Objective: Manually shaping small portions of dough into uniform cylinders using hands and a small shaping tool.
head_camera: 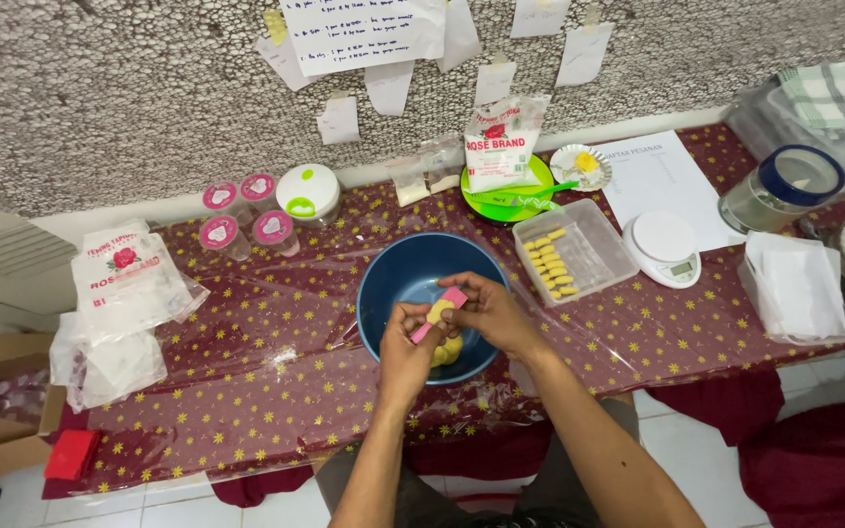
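A speckled grey-and-white wall (149, 88) fills the view from 10 to 2 o'clock, with paper notes (364, 29) taped to it at 12. Below it, a long table (246, 391) under a maroon, yellow-starred cloth runs from 9 to 3 o'clock. White floor tiles (706, 460) show at 5 o'clock, evenly lit.

A small pink rectangular plastic mould (439, 313) packed with yellow dough is held by the left hand (405, 344) and the right hand (486, 311) above a round blue plastic bowl (395, 279), which is set at the front edge of the maroon star-patterned table (276, 352). A clear rectangular plastic container (599, 249) of yellow dough pieces is placed just beside the bowl, nearer the table's right end.
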